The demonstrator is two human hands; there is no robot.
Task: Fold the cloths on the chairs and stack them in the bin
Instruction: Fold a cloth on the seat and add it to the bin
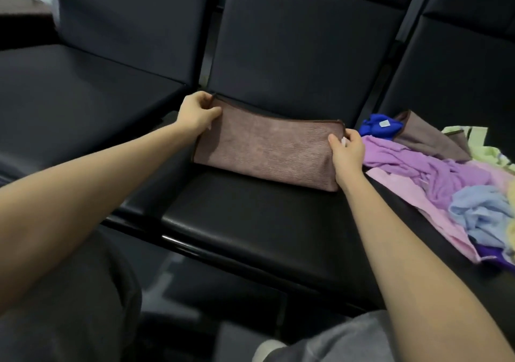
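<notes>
Knees (pixel 83 306) cropped; left hand (pixel 196 113), right hand (pixel 347 152) pinch brown cloth (pixel 267 150).

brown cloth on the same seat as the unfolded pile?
No, the brown cloth lies on the middle seat, while the pile of loose cloths sits on the next seat to the right.
</notes>
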